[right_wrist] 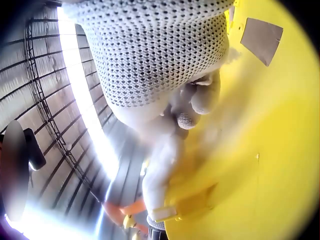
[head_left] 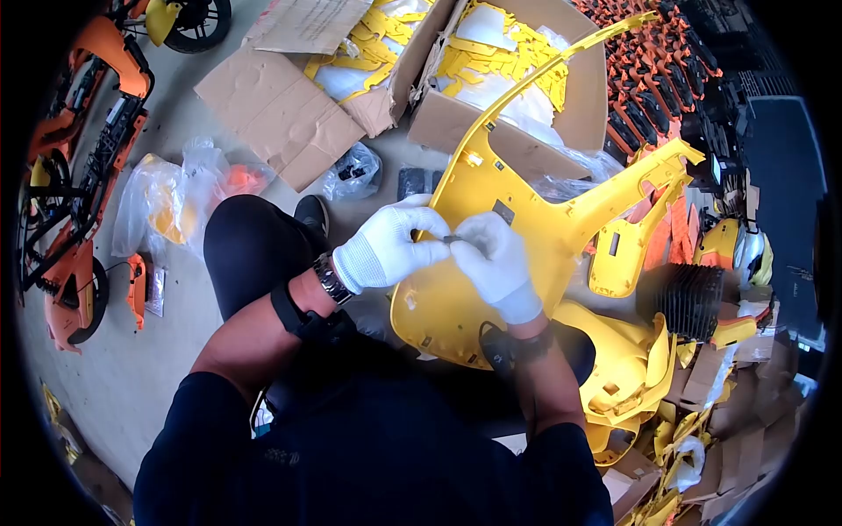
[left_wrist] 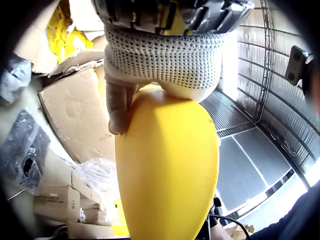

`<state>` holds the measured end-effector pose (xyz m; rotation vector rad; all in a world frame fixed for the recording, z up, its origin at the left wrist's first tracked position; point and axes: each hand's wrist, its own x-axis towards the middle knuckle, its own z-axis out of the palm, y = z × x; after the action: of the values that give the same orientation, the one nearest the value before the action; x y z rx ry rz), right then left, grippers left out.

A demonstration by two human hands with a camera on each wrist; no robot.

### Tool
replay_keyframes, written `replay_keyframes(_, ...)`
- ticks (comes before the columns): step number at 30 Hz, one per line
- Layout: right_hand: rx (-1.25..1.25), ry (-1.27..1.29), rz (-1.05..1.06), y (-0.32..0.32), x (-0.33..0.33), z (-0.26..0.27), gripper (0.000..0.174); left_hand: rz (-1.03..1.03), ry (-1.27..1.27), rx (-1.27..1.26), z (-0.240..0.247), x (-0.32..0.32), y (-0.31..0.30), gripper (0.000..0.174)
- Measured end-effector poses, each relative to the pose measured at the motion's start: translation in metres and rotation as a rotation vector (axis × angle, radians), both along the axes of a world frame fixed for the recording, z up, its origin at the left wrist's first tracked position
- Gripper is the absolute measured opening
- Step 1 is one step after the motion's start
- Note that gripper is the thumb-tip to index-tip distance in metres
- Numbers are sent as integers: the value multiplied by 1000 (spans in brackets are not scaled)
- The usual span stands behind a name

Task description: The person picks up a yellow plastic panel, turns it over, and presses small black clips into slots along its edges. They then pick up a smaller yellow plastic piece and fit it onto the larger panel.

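A large yellow plastic panel (head_left: 474, 307) with a long curved arm leans across the person's lap, its inner face up in the head view. The gloved left hand (head_left: 386, 250) grips the panel's left edge. In the left wrist view, fingers (left_wrist: 119, 122) bend over the smooth outer face of the panel (left_wrist: 167, 165). Close beside it, the gloved right hand (head_left: 498, 263) pinches a small dark grey piece (head_left: 451, 238) between curled fingertips. Thumb and forefinger of the left hand reach to that same piece. Much of the piece is hidden by the fingers.
Cardboard boxes (head_left: 579, 96) of yellow parts stand ahead. More yellow panels (head_left: 614, 359) are stacked at the right, near black stacked trays (head_left: 680, 302). Clear bags (head_left: 189, 197) lie on the floor at left, beside orange vehicle frames (head_left: 105, 158).
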<state>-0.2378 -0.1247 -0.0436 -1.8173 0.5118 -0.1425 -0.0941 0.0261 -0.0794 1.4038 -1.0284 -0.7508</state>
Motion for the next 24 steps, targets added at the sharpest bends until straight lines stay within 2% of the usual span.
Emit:
replay_keyframes(8,-392,-56,169,-4,5,19,12,19,1,-32,-3,-1,-3,12)
replay_keyframes(11,-328,71,117,3,6,26,10,8,-60,-25,1,2,-3,10)
replay_keyframes(14,-295,65,61,-1,2,19,9,1,-30,-17,4,2,-4,10)
replay_keyframes(18,-114,81,-49,-32,-13,14,8,4,-32,-16,-2,0,-5,10)
replay_keyframes(21,-226,119,-182,-68,-22,37,8,-27,-18,53,1,2,-3,10)
replay_keyframes(24,-313,95,-309,-102,-38,46,20,-12,47,-6,7,4,-4,11)
